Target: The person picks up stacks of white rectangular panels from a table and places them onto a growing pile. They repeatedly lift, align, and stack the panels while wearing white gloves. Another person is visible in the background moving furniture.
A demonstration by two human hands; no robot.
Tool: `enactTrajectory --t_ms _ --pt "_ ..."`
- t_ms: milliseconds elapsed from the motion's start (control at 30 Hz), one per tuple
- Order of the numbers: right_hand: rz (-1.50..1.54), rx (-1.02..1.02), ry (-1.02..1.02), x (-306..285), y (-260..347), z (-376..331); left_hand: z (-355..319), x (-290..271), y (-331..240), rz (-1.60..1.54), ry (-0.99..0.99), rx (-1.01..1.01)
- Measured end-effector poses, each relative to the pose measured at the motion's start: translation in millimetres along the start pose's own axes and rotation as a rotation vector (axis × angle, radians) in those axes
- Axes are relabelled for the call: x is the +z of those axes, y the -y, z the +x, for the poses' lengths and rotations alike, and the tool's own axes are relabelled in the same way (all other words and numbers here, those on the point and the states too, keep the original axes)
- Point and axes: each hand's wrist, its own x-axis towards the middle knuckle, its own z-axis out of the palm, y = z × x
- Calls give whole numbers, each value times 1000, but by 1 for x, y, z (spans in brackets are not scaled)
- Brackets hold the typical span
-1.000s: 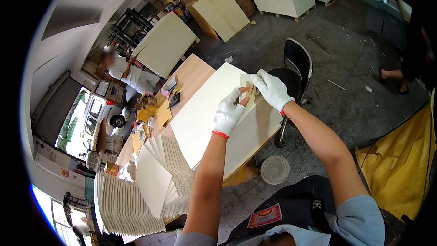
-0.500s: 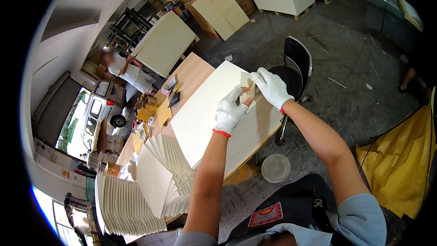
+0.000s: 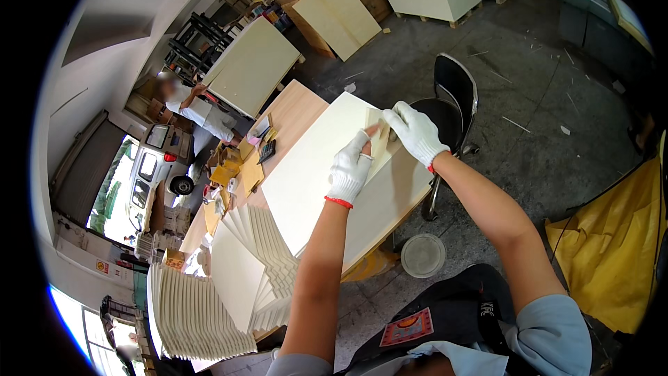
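Both my hands wear white knit gloves with red cuffs; the left glove leaves thumb and fingertips bare. A narrow cream folded piece of board (image 3: 380, 145) stands between them at the far right end of a large white sheet (image 3: 299, 181). My left hand (image 3: 351, 169) is closed at its near-left side, the bare tips pressed to it. My right hand (image 3: 416, 134) pinches its upper right edge, with the fingertips partly hidden. The white sheet lies flat on the wood-topped table (image 3: 296, 101).
Stacked folded white boards (image 3: 202, 313) fill the table's near left, with more fanned boards (image 3: 261, 244) beside them. A calculator (image 3: 266, 152) and yellow cartons (image 3: 226, 166) lie along the far-left edge. A black chair (image 3: 452, 101) and round bucket (image 3: 423, 255) stand right. Someone (image 3: 198, 108) works beyond.
My left thumb and fingers have drawn closer together against the folded piece, which now looks narrower and more upright. My right hand has barely shifted.
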Motion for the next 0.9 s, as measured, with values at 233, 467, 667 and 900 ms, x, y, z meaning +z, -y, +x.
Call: enactTrajectory --t_ms 233,467,667,900 --pt "191 1 44 -8 -1 1 0 -2 -6 178 153 -82" --pt "-534 -119 197 -39 -7 3 -1 -4 -20 45 97 -151" --pt "-644 -325 158 -36 -18 7 21 3 -9 261 121 -113" --pt "-665 -555 86 -36 -9 19 34 8 -2 313 165 -157"
